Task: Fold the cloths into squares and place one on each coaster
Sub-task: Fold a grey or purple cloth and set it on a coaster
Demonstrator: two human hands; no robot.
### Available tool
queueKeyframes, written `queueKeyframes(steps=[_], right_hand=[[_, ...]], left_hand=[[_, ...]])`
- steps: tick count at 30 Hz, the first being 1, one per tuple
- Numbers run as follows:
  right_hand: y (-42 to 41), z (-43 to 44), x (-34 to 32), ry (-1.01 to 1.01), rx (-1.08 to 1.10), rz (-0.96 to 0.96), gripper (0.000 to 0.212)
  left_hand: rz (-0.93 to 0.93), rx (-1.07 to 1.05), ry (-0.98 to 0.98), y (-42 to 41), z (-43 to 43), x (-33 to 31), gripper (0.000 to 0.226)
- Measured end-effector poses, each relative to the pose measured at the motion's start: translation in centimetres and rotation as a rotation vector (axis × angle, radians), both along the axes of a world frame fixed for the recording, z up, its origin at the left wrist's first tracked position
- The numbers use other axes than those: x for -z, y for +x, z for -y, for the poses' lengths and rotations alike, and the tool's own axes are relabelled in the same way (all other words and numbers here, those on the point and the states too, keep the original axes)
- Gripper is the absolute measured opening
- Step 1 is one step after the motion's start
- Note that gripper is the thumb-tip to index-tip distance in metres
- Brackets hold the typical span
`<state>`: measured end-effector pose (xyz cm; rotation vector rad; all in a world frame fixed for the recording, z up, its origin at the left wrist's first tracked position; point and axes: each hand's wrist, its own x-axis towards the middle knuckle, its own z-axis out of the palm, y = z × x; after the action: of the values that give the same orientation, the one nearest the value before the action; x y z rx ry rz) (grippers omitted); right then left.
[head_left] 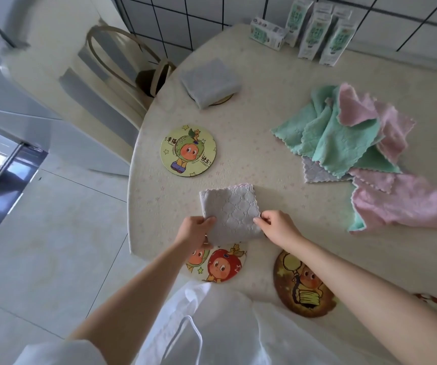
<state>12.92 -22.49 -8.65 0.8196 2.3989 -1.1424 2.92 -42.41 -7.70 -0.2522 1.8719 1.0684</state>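
Observation:
A grey cloth [229, 213] folded into a square lies at the table's near edge, over the top of a round coaster with red and green cartoon figures [218, 264]. My left hand [195, 230] grips its left side and my right hand [275, 226] pinches its right edge. A green cartoon coaster [188, 151] lies bare further back. Another folded grey cloth [210, 81] sits on a coaster [224, 100] at the far left. A brown coaster [304, 288] lies partly under my right forearm.
A heap of green cloths [338, 135] and pink cloths [407, 204], with a grey one [315, 172] beneath, covers the right of the table [264, 122]. Several cartons [315, 30] stand at the back by the tiled wall. A chair [122, 61] stands left of the table.

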Motion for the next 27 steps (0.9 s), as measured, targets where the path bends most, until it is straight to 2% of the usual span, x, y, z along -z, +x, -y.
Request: queueKeyframes(steps=[4,10,12,13,15,18,20,23,27], right_hand=[[-0.7,0.0,-0.2,0.003,0.03,0.087,0.045],[-0.6,0.3,-0.5,0.023,0.038,0.105,0.042],[-0.7,0.4,-0.6,0.025,0.05,0.111,0.042],[-0.7,0.5,-0.6,0.027,0.054,0.114,0.041],[-0.7,0.7,-0.7,0.048,0.047,0.124,0.038],[-0.6,1.4,-1.1,0.145,0.032,0.166,0.031],[-0.7,2.4,-1.5,0.238,0.02,0.202,0.035],[-0.7,3.5,-1.5,0.322,0.021,0.223,0.046],[-0.2,3.4,-1.3,0.341,0.058,0.233,0.048]], left_hand=[[0.008,0.01,-0.046,-0.4,-0.3,0.2,0.023],[0.017,-0.027,-0.078,-0.5,-0.3,-0.1,0.025],[-0.048,-0.038,-0.094,-0.4,-0.2,-0.4,0.026],[-0.135,-0.024,-0.106,-0.2,-0.1,-0.4,0.024],[-0.456,0.109,-0.176,0.1,0.4,-0.2,0.024],[-1.036,0.511,-0.218,0.4,1.1,0.8,0.043],[-1.181,0.754,-0.153,0.7,1.1,1.5,0.048],[-1.126,0.957,-0.146,1.2,1.1,2.6,0.057],[-1.016,0.956,-0.19,0.9,1.7,3.1,0.066]])
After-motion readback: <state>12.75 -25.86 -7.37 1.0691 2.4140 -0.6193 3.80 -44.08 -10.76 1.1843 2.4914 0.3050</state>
